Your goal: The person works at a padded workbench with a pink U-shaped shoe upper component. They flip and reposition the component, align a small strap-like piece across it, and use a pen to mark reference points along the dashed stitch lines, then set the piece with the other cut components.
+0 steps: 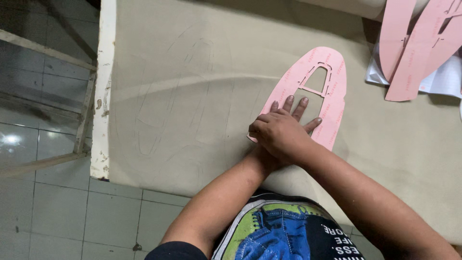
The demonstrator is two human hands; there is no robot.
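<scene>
A pink shoe-shaped template [333, 98] with a cut-out window lies on a beige sheet of material [192, 96]. My left hand [296, 110] lies flat on the template's near end with its fingers spread. My right hand [275, 136] crosses over the left one, fingers curled at the template's left edge. Whether anything is in those curled fingers is hidden. Faint traced outlines of the same shape show on the sheet to the left.
More pink templates [414, 48] lie at the top right on white papers [445, 79]. The table's white chipped edge [103, 96] runs down the left, with a frame [84, 115] and tiled floor [57, 207] beyond it.
</scene>
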